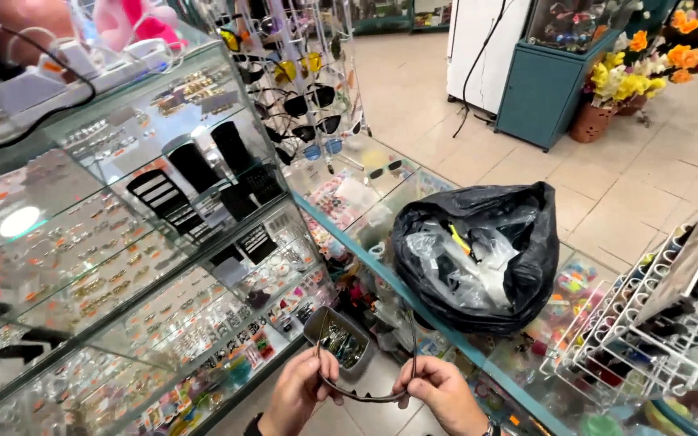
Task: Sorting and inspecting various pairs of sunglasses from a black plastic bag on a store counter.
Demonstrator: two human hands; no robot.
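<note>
Both hands, left (299,393) and right (439,391), pinch a pair of sunglasses (359,355) by the arms, spread open above the glass worktop (381,211); closing them seems the fitting follow-up.

A bag (478,258) sits on the counter (414,303), right of the shelves (123,242).

In front of you runs a glass surface (381,190) with a teal edge. On it sits an open black plastic bag (478,258) with clear plastic wrappers inside. To its right stands a white wire rack (648,323). Behind the bag, a spinning stand of sunglasses (304,89) rests on the glass. At your left, glass shelves (107,242) carry small jewellery cards.
</note>
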